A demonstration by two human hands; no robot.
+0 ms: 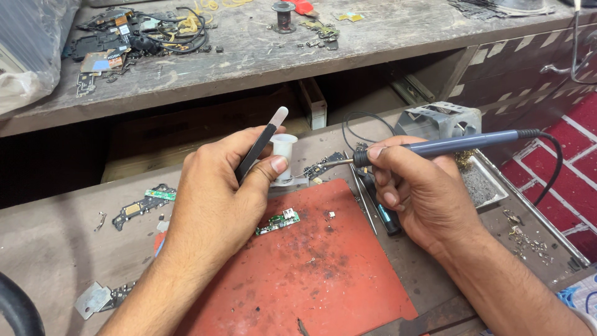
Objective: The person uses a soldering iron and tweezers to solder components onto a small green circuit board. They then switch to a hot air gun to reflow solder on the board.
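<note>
While a small green circuit board (278, 221) lies flat near the upper edge of a stained red mat (311, 267) on the worktop (56, 249), black tweezers (258, 149) are pinched in the closed grip of the left hand (217, 199). A blue-handled soldering iron (448, 144) is clasped in the right hand (413, 193), its metal tip pointing left above the worktop. The tweezers' points are hidden behind the left hand's fingers.

Both forearms are bare, left hand (214, 193) and right hand (413, 193) ungloved, ringless.
</note>
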